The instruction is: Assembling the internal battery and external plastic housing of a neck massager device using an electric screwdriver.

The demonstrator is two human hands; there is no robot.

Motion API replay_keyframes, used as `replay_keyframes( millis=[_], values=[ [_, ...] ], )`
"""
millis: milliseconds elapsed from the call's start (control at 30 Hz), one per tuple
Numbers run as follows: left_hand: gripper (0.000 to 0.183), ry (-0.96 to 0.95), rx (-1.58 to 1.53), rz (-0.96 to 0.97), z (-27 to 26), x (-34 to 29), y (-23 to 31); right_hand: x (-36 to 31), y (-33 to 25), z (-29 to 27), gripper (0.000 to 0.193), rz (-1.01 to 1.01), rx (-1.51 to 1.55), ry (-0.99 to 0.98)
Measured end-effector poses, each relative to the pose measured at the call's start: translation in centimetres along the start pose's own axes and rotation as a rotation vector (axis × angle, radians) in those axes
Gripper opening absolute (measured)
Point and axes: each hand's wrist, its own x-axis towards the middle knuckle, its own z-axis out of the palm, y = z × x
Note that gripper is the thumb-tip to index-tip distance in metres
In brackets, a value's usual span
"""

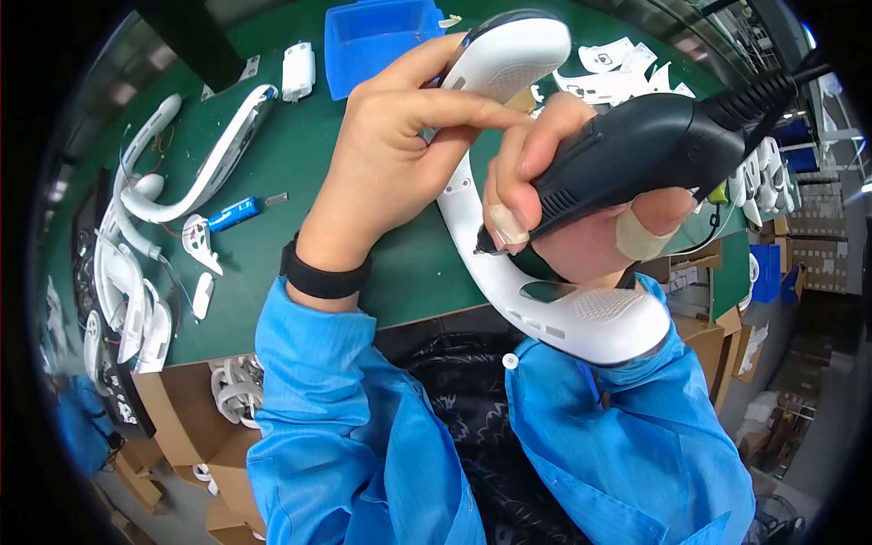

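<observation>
My left hand (377, 159) is closed round the upper end of a white U-shaped neckband device (590, 318), its index finger stretched toward my right hand. The device has perforated, rounded ends, and its lower end hangs over my right sleeve. In my right hand (581, 245) is a black corded electric screwdriver (649, 150), held at a slant with its tip down to the left. That tip is at the curved middle of the device; whether it sits in a screw I cannot tell. Pale tape wraps the right thumb and a finger.
On the green table (272, 163) lie another white curved band (218, 168), wired white parts (123, 263), a blue-handled tool (233, 214) and a small white box (298, 71). Behind my hands are a blue bin (341, 54) and white shell pieces (618, 86). Cardboard boxes (186, 409) stand below.
</observation>
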Motion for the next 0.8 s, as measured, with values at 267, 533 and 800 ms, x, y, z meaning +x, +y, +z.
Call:
replay_keyframes(
  millis=[267,533,800],
  values=[
    [0.046,0.009,-0.063,-0.115,-2.0,0.4,1.2,1.7,-9.0,0.4,0.092,-0.250,-0.169,0.087],
    [0.031,0.534,-1.018,0.081,-5.9,0.8,2.1,-0.1,-12.5,-1.6,0.051,-0.309,-0.754,0.829],
    [0.028,0.638,-1.475,0.069,-8.9,0.8,6.1,-2.9,-13.8,-5.6,0.054,-0.280,-0.184,0.607]
  ],
)
